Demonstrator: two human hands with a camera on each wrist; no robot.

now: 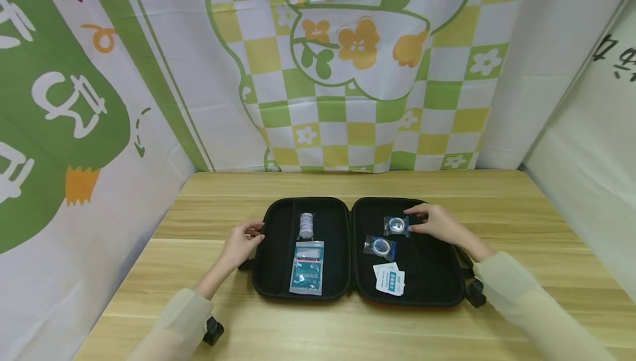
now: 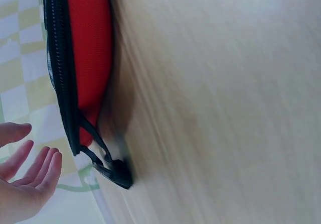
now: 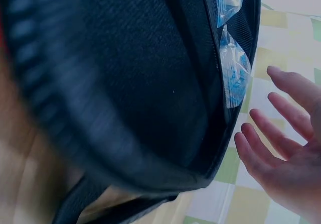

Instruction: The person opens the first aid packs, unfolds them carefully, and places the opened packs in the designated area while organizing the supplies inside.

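An unzipped black-lined case (image 1: 320, 203) with a red outer shell (image 2: 93, 38) lies open flat on the table. My left hand (image 1: 242, 244) is at its left edge, fingers loosely bent with nothing between them. Over the right half is my right hand (image 1: 438, 224), its fingers spread and holding nothing, beside a tape roll in a clear wrapper (image 1: 396, 226). A second wrapped tape roll (image 1: 381, 247) lies just below that one. Small white-and-blue packets (image 1: 390, 280) sit near the lower hinge side. The left half holds a white bottle (image 1: 306, 225) above a teal sachet pack (image 1: 307, 268).
The wooden table (image 1: 278, 333) extends around the case. A black strap with a buckle (image 1: 475, 293) hangs off the case's right side, and a zip pull loop (image 2: 118, 173) is on the left. Patterned cloth (image 1: 348, 129) stands behind the table.
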